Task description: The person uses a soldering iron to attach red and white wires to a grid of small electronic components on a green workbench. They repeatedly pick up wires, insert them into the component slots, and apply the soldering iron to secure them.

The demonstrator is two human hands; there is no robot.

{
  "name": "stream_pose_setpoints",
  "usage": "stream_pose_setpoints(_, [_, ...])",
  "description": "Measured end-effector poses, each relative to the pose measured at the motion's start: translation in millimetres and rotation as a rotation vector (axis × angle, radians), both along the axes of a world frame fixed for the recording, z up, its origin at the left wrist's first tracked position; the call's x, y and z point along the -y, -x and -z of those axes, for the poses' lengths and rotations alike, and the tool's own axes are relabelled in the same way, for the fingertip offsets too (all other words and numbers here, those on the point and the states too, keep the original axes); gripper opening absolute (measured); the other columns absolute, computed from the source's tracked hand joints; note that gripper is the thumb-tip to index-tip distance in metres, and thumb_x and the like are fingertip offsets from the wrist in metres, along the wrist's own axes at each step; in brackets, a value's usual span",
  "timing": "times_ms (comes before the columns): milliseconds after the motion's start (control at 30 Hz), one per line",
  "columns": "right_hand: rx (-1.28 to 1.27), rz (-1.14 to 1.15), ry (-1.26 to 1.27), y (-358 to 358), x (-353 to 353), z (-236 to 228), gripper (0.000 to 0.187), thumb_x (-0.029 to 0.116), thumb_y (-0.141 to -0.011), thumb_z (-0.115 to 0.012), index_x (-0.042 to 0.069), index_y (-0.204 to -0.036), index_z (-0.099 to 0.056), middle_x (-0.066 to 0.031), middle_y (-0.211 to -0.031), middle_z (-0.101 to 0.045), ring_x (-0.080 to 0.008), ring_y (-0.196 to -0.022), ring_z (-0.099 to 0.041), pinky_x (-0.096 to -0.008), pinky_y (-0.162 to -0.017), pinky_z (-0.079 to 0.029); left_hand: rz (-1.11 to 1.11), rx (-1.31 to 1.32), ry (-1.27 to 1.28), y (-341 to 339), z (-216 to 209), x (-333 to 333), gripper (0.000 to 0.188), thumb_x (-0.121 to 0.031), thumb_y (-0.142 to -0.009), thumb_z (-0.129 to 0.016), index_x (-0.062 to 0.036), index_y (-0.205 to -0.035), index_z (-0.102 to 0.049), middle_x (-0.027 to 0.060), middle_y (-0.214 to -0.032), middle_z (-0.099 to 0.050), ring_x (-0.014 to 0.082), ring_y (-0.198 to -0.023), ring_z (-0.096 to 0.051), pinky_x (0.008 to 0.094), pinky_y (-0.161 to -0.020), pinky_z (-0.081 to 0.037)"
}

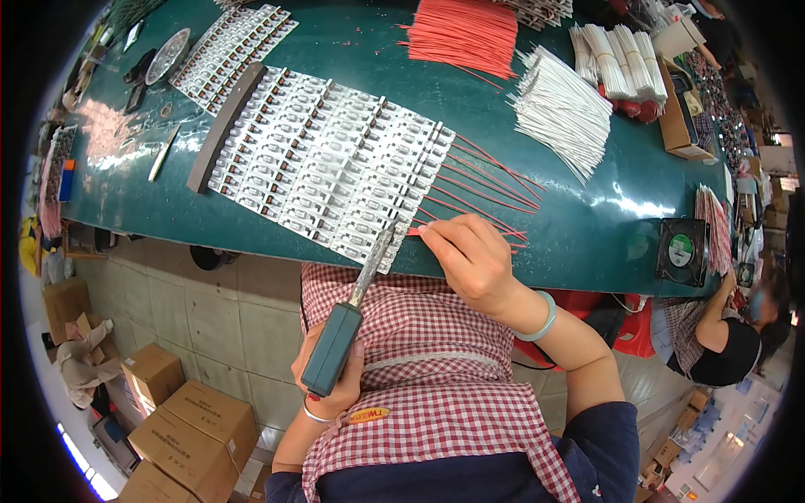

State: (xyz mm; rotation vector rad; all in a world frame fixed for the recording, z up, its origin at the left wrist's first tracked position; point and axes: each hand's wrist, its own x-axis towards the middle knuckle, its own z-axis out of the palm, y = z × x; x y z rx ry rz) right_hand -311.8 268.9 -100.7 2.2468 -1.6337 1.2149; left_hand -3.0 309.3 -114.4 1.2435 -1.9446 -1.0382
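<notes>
My left hand [350,379] is wrapped round the dark green handle of a soldering iron [334,345]. The iron's tip rests at the near right edge of a white panel [323,159] carrying rows of small electronic parts. Closed in a pinch, my right hand [475,258] holds a red wire [413,231] by that same edge, close to the tip. Whether the wire end touches a pad is too small to tell. Several other red wires [490,182] reach out to the right from the panel's edge. A dark bar [226,130] lies across the panel's left end.
A second panel [235,50] lies at the back left, near a round metal dish [168,56]. Red wires [464,38] and white wires [562,109] are piled at the back. A fan [681,251] stands at the right, where another person [713,335] sits. Cartons [197,427] stand on the floor.
</notes>
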Motion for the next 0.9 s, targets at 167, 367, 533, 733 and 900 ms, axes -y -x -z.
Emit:
stream_pose_setpoints(167, [0.021, -0.004, -0.039, -4, -5, 3, 0.032, -0.006, -0.073, -0.074, -0.005, -0.105, -0.074, -0.011, -0.096, -0.072, -0.0262, -0.077, -0.066, -0.0356, -0.063, -0.054, -0.009, -0.017, 0.023, 3, -6, 2, 0.027, 0.001, -0.081, -0.081, 0.0063, -0.107, -0.075, 0.022, -0.106, -0.075, 0.0344, -0.09, -0.076, 0.0376, -0.076, -0.061])
stream_pose_setpoints(367, [0.004, -0.012, -0.077, -4, -5, 2, 0.033, -0.006, -0.074, -0.073, -0.005, -0.107, -0.074, -0.011, -0.097, -0.072, -0.0262, -0.079, -0.066, -0.0357, -0.063, -0.054, 0.059, 0.018, 0.152, 19, -29, 18, 0.023, 0.001, -0.081, -0.081, 0.0052, -0.103, -0.075, 0.0196, -0.102, -0.074, 0.0322, -0.085, -0.075, 0.0359, -0.072, -0.06])
stream_pose_setpoints(533, [-0.005, -0.011, -0.077, -5, -4, 3, 0.032, -0.006, -0.074, -0.072, -0.005, -0.106, -0.074, -0.011, -0.097, -0.071, -0.0259, -0.079, -0.066, -0.0357, -0.063, -0.054, 0.049, -0.008, 0.163, 26, -32, 20, 0.02, 0.002, -0.08, -0.081, 0.0043, -0.099, -0.075, 0.0172, -0.098, -0.073, 0.0308, -0.082, -0.073, 0.0354, -0.07, -0.059])
stream_pose_setpoints(733, [-0.036, -0.011, -0.074, -5, -5, 3, 0.031, -0.004, -0.074, -0.072, -0.006, -0.105, -0.073, -0.0113, -0.097, -0.07, -0.0256, -0.08, -0.065, -0.0353, -0.064, -0.054, 0.065, 0.005, 0.139, 26, -36, 20, 0.02, 0.003, -0.079, -0.08, 0.0044, -0.098, -0.075, 0.0172, -0.097, -0.072, 0.0308, -0.08, -0.073, 0.0357, -0.069, -0.059])
stream_pose_setpoints(900, [-0.026, -0.01, -0.077, -6, -4, 2, 0.032, -0.005, -0.072, -0.071, -0.006, -0.105, -0.074, -0.0114, -0.097, -0.071, -0.0257, -0.08, -0.066, -0.0358, -0.064, -0.055, 0.057, 0.009, 0.123, 18, -30, 16, 0.022, 0.003, -0.079, -0.08, 0.0052, -0.101, -0.075, 0.0184, -0.097, -0.073, 0.0321, -0.08, -0.073, 0.0365, -0.069, -0.059])
